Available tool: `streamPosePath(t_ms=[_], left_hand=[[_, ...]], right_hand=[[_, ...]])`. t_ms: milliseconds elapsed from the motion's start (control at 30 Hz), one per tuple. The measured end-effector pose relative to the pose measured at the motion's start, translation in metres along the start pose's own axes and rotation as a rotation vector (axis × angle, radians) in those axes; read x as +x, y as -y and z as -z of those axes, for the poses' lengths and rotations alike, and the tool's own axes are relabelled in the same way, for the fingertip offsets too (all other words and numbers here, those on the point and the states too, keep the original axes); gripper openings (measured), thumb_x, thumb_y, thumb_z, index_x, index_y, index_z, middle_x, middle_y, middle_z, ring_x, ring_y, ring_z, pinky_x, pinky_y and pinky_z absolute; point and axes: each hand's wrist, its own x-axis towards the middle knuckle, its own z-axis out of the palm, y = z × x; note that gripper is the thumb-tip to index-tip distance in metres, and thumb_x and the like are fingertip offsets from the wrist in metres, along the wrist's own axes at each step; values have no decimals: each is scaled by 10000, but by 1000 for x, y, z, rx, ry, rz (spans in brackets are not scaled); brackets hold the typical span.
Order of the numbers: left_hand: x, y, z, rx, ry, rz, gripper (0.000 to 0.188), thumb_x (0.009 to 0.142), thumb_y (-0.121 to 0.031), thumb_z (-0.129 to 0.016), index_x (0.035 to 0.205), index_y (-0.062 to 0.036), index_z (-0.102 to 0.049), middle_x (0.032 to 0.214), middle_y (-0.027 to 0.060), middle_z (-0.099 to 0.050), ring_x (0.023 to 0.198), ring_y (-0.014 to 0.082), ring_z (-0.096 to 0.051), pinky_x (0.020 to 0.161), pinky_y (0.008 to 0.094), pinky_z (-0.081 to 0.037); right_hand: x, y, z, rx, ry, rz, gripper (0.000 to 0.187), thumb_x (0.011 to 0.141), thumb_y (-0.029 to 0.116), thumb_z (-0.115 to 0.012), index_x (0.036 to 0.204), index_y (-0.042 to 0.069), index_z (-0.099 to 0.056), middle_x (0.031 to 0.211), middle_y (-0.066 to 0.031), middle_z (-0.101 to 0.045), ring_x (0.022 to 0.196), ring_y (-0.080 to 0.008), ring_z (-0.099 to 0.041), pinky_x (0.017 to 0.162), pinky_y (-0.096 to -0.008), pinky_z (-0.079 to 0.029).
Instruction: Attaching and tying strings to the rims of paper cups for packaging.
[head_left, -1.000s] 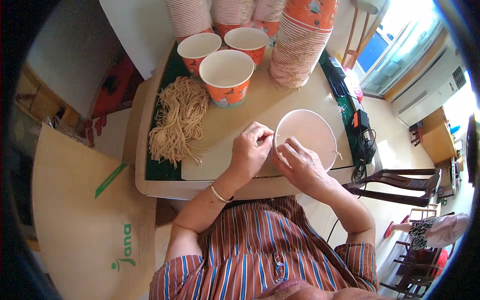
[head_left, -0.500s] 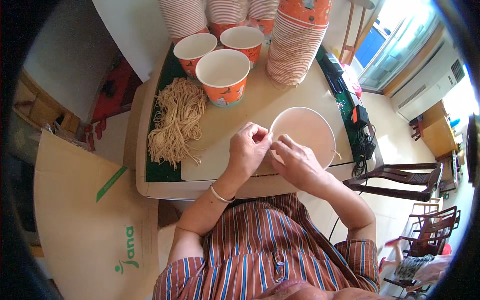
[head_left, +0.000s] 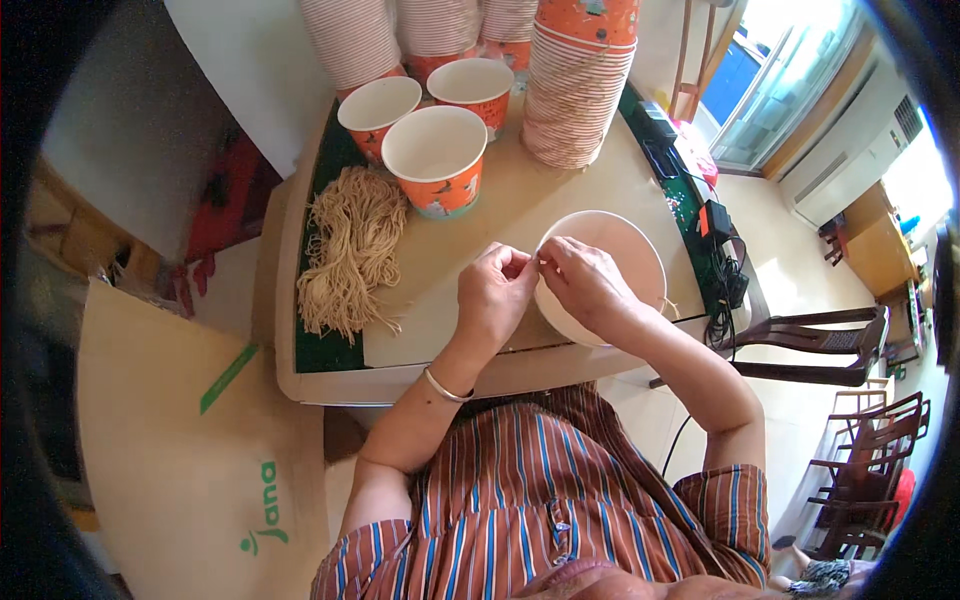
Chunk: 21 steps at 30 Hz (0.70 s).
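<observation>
A white-lined paper bucket [head_left: 625, 250] lies before me on the table, its open mouth turned up toward me. A short end of beige string [head_left: 671, 307] sticks out at its right rim. At the bucket's left rim, my left hand [head_left: 497, 290] is closed in a pinch, thumb against forefinger. My right hand [head_left: 585, 282] reaches over the bucket's mouth, its fingers also pinched, the tips meeting those of the left. What sits between the fingertips is too small and hidden to make out. A loose bundle of beige strings [head_left: 352, 250] lies to the left.
Three orange paper buckets [head_left: 440, 190] stand beyond the strings. Tall nested stacks of buckets [head_left: 575, 105] rise at the back. Black cables and an adapter [head_left: 714, 222] lie along the right edge. A cardboard box [head_left: 190, 400] stands at left, a wooden chair [head_left: 820, 345] at right.
My right hand has moved slightly up and left, its fingertips now meeting the left hand's. The left hand stays pinched in about the same place. The view has shifted a little.
</observation>
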Motion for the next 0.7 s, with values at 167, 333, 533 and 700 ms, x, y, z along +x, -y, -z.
streamPosePath(t_ms=[167,333,533,700], left_hand=[[2,-6,-1,9,8,-12,176,859,-161,-725,820,9,-701,797,131,-676,697,231,-679,666,330,-525],[5,-2,-2,23,11,-34,197,880,-175,-707,825,14,-699,811,137,-683,697,226,-679,666,333,-525],[6,36,-9,-309,104,6,227,919,-138,-623,1079,8,-691,918,129,-726,816,184,-696,774,304,-543],[-2,29,-5,-136,227,87,284,932,-134,-652,1176,12,-646,1020,66,-700,917,125,-647,828,279,-526]], right_hand=[[1,-3,3,-19,5,13,142,907,115,-582,979,-5,-599,919,-196,-648,882,-402,-634,777,-466,-518],[4,0,9,35,-53,68,82,861,82,-594,899,13,-572,869,-193,-636,830,-423,-632,731,-497,-518],[7,-11,9,182,-162,2,100,818,91,-637,855,12,-588,796,-196,-631,774,-399,-639,685,-453,-516],[9,-15,12,280,-205,-60,64,834,67,-627,864,12,-617,763,-172,-638,680,-294,-646,660,-362,-525]])
